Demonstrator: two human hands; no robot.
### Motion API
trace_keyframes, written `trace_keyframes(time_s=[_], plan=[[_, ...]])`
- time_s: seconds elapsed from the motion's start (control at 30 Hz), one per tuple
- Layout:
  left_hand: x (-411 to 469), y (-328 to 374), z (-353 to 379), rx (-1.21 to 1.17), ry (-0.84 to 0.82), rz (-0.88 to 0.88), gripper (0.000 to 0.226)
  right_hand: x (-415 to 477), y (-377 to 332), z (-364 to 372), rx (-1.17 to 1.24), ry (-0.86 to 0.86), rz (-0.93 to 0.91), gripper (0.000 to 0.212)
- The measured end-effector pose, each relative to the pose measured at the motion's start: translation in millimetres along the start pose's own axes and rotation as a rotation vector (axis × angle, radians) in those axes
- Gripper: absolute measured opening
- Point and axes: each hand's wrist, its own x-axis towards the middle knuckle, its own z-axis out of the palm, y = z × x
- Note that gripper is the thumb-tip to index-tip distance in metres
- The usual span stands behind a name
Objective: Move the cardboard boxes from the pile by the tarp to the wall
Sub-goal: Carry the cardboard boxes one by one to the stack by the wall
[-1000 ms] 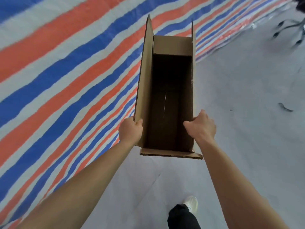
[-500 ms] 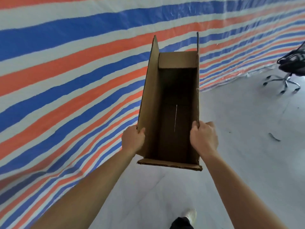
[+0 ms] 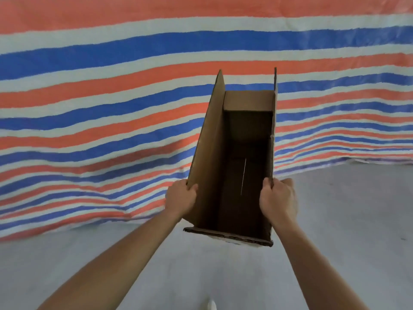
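I carry one open brown cardboard box in front of me, its open top facing me and its inside dark and empty. My left hand grips the near end of the box's left flap. My right hand grips the right flap, thumb inside and fingers outside. The red, blue and white striped tarp fills the view behind the box. The pile of boxes and the wall are out of view.
Grey concrete floor lies under the box and stretches to the right and toward me. The tarp's lower edge meets the floor across the middle of the view. The toe of a white shoe shows at the bottom.
The view has swung left, so the tarp now runs straight across behind the box. The office chair at the right has left the view. Both hands keep their hold on the box.
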Motion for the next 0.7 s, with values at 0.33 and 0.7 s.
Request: trace_keyframes(time_s=[0.33, 0.7], plan=[[-123, -174, -183, -0.115, 0.347, -0.324, 0.024, -158, -145, 93, 0.049, -0.290, -0.378, 0.034], [-155, -393, -377, -0.260, 0.646, -0.682, 0.035, -332, -399, 241, 0.012, -0.521, -0.819, 0.034]])
